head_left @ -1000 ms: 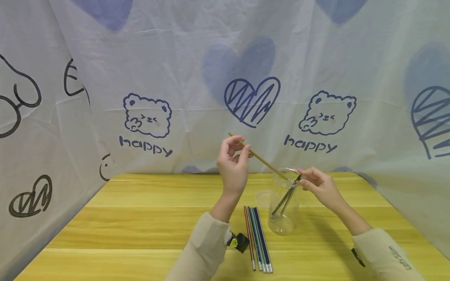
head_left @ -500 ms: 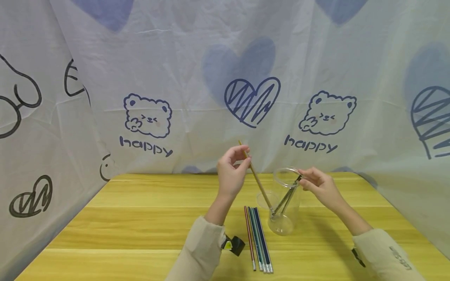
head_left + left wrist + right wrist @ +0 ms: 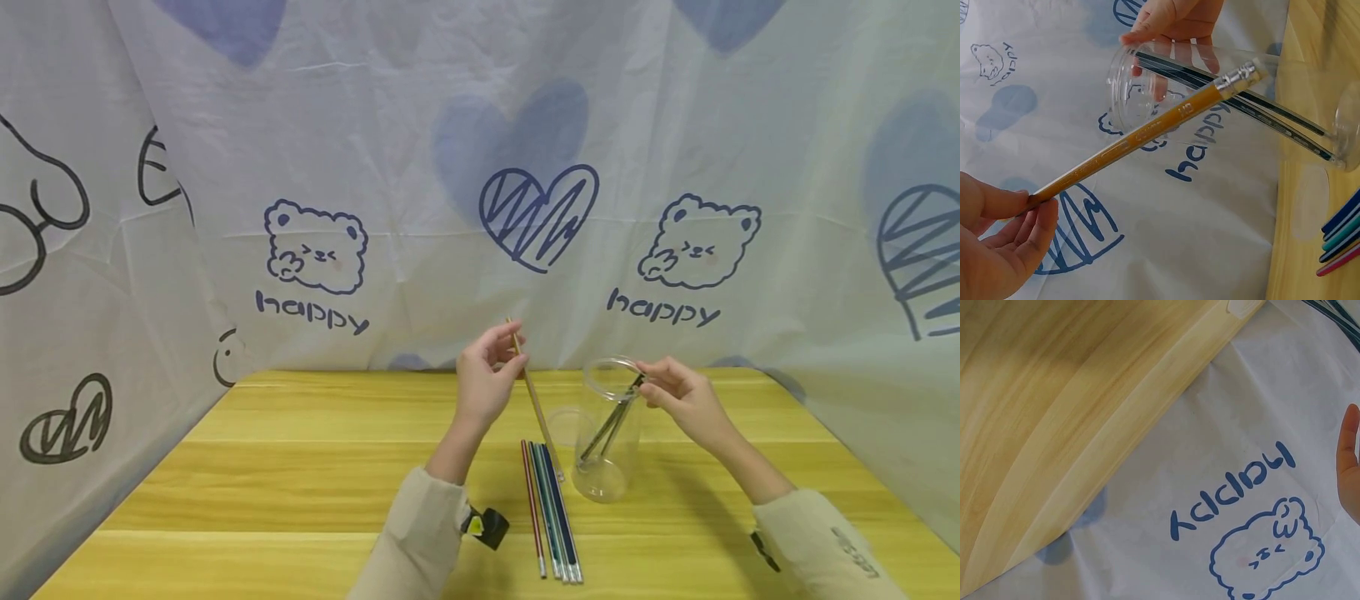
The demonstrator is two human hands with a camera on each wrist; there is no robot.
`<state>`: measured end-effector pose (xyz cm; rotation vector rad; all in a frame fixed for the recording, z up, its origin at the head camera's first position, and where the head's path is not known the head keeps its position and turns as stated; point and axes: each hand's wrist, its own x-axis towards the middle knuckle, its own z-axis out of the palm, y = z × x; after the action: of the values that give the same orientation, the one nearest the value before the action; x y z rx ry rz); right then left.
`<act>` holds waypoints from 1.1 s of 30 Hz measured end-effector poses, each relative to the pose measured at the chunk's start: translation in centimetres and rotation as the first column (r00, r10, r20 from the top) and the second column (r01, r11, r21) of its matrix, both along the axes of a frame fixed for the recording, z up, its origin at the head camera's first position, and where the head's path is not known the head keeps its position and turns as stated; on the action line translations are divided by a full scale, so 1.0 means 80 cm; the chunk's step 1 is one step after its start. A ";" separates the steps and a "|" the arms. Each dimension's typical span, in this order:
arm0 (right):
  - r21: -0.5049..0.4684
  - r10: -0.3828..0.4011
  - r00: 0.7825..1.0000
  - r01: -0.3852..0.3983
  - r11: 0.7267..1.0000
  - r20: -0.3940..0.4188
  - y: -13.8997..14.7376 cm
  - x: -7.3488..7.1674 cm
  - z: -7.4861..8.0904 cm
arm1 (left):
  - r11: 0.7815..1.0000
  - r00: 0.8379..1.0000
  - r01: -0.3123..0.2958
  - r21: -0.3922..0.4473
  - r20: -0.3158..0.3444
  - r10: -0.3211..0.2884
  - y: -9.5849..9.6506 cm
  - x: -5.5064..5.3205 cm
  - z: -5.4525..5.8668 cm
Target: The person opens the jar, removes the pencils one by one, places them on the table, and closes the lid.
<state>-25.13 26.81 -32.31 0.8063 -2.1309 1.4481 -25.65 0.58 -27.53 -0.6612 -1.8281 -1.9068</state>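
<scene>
My left hand [image 3: 483, 383] pinches a yellow pencil [image 3: 538, 412] near its upper end between thumb and fingers. The pencil slants down, and its silver eraser end is lowest, left of the clear plastic jar [image 3: 632, 446]. In the left wrist view the pencil [image 3: 1141, 137] crosses in front of the jar's rim [image 3: 1124, 100]. Two dark pencils [image 3: 609, 429] lean inside the upright jar, their upper ends near my right fingers. My right hand [image 3: 686, 400] grips the jar's rim from the right. Only part of it, a finger [image 3: 1347, 444], shows in the right wrist view.
On the wooden table [image 3: 300, 483] several pencils [image 3: 551, 512], one red and others green and dark blue, lie side by side in front of the jar. A clear round lid [image 3: 561, 425] lies left of the jar. A printed curtain [image 3: 420, 250] hangs behind.
My left hand has moved down and slightly left. The yellow pencil's eraser end has swung from the jar's mouth to outside its left side, and the pencil is steeper. The right hand stays put.
</scene>
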 end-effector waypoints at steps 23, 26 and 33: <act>-0.003 -0.005 1.000 0.005 1.000 0.011 0.000 -0.001 -0.001 | 0.982 0.968 0.102 -0.156 0.242 -0.062 -0.008 -0.022 -0.041; -0.003 -0.007 1.000 0.007 1.000 0.014 0.000 0.000 -0.001 | 0.980 0.971 0.122 -0.157 0.223 -0.085 -0.011 -0.033 -0.055; -0.003 -0.006 1.000 0.006 1.000 0.018 0.000 0.002 0.000 | 0.974 0.957 0.116 -0.192 0.285 -0.057 -0.013 -0.029 -0.058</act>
<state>-25.00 26.80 -32.31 0.7875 -2.1425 1.4602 -27.94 -0.47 -32.14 -0.5708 -2.2309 -1.9639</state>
